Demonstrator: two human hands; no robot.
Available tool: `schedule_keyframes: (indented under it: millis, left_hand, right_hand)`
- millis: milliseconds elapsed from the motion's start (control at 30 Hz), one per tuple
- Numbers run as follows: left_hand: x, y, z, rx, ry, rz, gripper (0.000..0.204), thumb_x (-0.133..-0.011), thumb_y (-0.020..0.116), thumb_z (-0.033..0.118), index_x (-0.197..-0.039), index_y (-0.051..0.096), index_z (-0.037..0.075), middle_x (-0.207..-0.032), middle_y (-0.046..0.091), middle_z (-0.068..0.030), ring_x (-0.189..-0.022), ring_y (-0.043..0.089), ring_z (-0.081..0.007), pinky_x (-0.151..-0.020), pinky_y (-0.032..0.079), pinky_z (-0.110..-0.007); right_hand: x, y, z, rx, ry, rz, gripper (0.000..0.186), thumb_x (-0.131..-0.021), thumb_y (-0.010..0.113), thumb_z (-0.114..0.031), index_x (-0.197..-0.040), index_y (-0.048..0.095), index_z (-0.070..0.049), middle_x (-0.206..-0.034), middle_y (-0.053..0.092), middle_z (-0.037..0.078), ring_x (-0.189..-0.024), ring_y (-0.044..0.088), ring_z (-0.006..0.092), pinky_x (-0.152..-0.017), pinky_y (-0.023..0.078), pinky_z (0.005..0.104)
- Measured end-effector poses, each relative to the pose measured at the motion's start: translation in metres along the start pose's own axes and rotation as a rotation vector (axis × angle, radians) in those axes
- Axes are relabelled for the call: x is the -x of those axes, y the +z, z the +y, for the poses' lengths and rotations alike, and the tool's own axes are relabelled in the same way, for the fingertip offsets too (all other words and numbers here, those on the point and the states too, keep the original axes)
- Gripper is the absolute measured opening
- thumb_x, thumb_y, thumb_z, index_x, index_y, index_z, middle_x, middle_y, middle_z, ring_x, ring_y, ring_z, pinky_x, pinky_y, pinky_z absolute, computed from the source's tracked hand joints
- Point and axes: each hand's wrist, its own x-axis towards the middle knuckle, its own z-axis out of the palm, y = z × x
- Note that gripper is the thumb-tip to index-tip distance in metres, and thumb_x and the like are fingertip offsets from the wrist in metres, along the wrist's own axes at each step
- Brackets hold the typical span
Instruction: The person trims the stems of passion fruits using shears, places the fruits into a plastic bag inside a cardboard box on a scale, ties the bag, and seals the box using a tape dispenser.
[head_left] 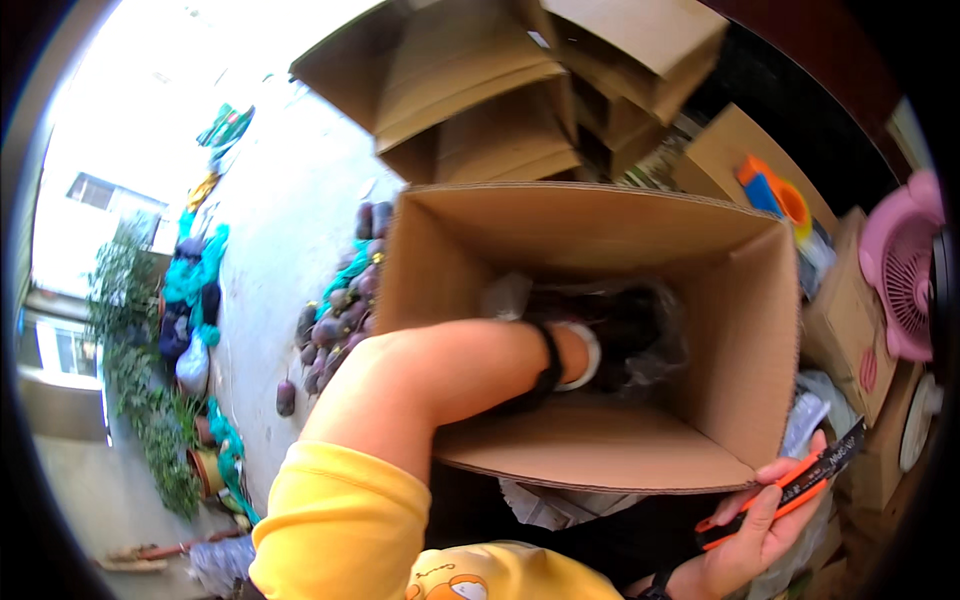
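Note:
An open cardboard box stands in front of me. My left hand reaches down inside it, with a black band and a white band at the wrist. Its fingers are lost in shadow among dark contents and crumpled clear plastic; whether they grip anything does not show. My right hand is closed around an orange and black box cutter, whose dark tip points up and right. That hand's fingertips touch the box's near right corner.
Dark purple vegetables lie heaped on the pale floor left of the box. Stacked open cartons stand beyond it. To the right are an orange tape dispenser, a pink plastic basket and more cartons. Potted plants line the far left.

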Motion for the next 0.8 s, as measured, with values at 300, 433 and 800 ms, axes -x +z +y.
schedule_keyframes:
  millis: [300, 433, 800]
  left_hand:
    - [0.253, -0.110, -0.022, 0.109, 0.311, 0.767, 0.049, -0.080, 0.068, 0.027, -0.123, 0.054, 0.006, -0.106, 0.065, -0.0094, -0.097, 0.063, -0.0246, -0.080, 0.051, -0.040]
    - [0.324, 0.017, -0.099, 0.668, 0.332, 1.276, 0.046, -0.082, 0.065, 0.014, -0.125, 0.053, 0.005, -0.096, 0.064, -0.0063, -0.083, 0.059, -0.0124, -0.072, 0.050, -0.027]
    - [0.143, 0.516, -0.127, 1.807, -0.885, 1.015, 0.041, -0.075, 0.068, 0.019, -0.111, 0.062, 0.001, -0.101, 0.067, -0.0137, -0.090, 0.064, -0.0223, -0.075, 0.053, -0.033]
  right_hand:
    - [0.005, 0.011, -0.009, 0.133, -0.048, 0.062, 0.043, -0.097, 0.046, -0.012, -0.138, 0.039, -0.005, -0.096, 0.052, -0.002, -0.056, 0.039, 0.0029, -0.046, 0.032, 0.0164]
    - [0.002, 0.001, -0.004, 0.164, -0.073, 0.014, 0.042, -0.098, 0.046, -0.014, -0.138, 0.039, -0.007, -0.097, 0.052, -0.002, -0.056, 0.039, 0.0020, -0.046, 0.031, 0.0161]
    - [-0.022, -0.008, 0.020, 0.407, -0.214, 0.064, 0.042, -0.097, 0.051, -0.021, -0.136, 0.045, -0.008, -0.094, 0.052, -0.002, -0.058, 0.036, 0.0024, -0.048, 0.028, 0.0171]
